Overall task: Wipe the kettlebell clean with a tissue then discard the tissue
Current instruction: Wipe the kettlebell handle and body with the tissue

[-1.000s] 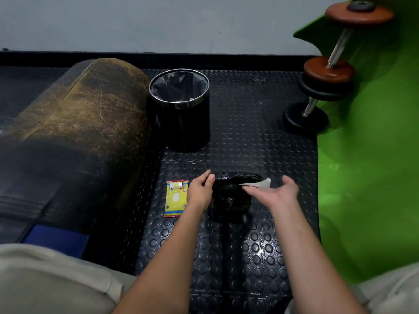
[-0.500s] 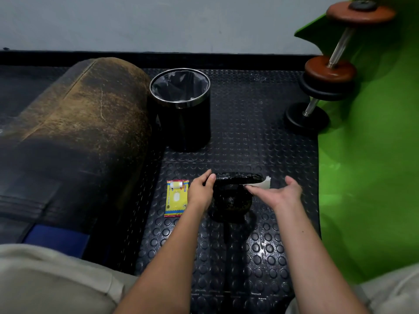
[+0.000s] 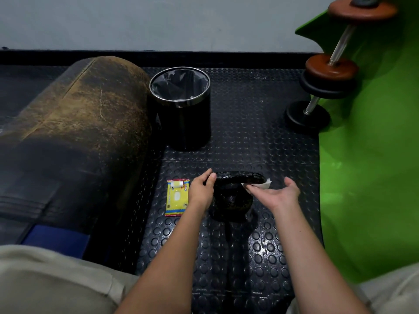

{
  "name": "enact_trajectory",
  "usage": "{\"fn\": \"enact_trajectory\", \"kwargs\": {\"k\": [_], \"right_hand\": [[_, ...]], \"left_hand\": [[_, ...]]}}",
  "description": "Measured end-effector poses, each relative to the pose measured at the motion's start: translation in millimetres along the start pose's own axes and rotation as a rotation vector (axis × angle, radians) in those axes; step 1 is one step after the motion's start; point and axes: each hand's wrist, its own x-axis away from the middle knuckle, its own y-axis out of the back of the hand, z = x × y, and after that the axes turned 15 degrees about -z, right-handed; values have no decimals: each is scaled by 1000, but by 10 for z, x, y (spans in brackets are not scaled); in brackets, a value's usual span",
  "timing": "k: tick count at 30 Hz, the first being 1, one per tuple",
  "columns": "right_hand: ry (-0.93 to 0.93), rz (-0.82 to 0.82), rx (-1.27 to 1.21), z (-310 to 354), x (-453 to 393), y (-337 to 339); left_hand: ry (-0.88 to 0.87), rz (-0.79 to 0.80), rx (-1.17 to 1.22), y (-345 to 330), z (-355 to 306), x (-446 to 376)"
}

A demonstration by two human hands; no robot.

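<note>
Studded mat: left hand [image 3: 200,191] grips kettlebell [image 3: 233,193]; right hand [image 3: 275,194] presses tissue [image 3: 264,183].

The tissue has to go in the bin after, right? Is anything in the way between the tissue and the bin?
Nothing visible is in the way. The tissue is under the right hand's fingers at the right end of the kettlebell handle. The bin stands open beyond it, slightly to the left, with only bare floor mat between.

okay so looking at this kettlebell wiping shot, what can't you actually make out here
- Head view: most of the tissue, hidden behind the kettlebell handle and the right hand.
- Bin bottom: dark liner, too dim.
- Tissue packet print: too small.
- Dumbbell top: cut off by the upper edge.
</note>
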Motion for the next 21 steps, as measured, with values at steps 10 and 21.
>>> {"fn": "enact_trajectory", "kwargs": {"k": [10,21], "right_hand": [[25,-67,277,-159,251,-379],[33,-18,42,-18,56,-140]], "left_hand": [[21,-3,41,-9,1,3],[8,4,46,7,-24,26]]}}
